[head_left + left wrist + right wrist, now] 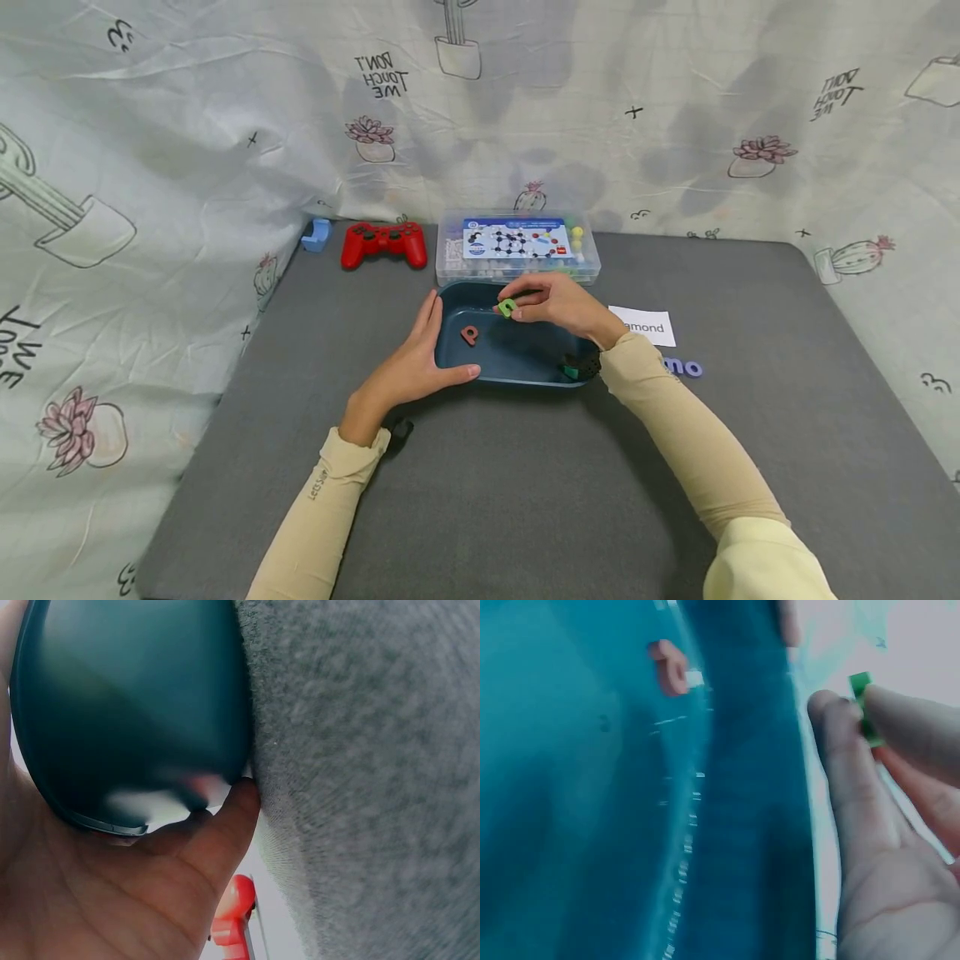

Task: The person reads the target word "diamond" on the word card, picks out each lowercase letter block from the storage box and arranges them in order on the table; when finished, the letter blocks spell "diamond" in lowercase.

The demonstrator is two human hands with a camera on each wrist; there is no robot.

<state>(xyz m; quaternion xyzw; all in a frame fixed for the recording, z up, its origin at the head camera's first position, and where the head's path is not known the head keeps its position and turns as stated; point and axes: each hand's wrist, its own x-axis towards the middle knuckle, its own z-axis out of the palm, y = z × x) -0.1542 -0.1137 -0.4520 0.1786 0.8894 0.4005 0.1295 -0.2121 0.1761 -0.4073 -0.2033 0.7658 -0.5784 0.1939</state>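
Observation:
My left hand [412, 358] holds the left end of a dark blue-green tray [525, 382], its thumb over the front rim and its fingers along the side. Inside the tray, toward the left, lies a reddish-brown toy letter [469, 335]; the right wrist view shows this letter [670, 669] too. Over the tray's back part, my right hand [558, 304] pinches a small green toy letter [507, 307] between thumb and fingers. In the right wrist view the green letter [865, 709] is partly covered by the fingertips.
Behind the tray stands a clear plastic box [517, 271] of small parts. A red game controller [384, 244] and a blue object [317, 235] lie at the back left. Right of the tray are a paper card [648, 325] reading "amond", partly covered, and purple letters [693, 367].

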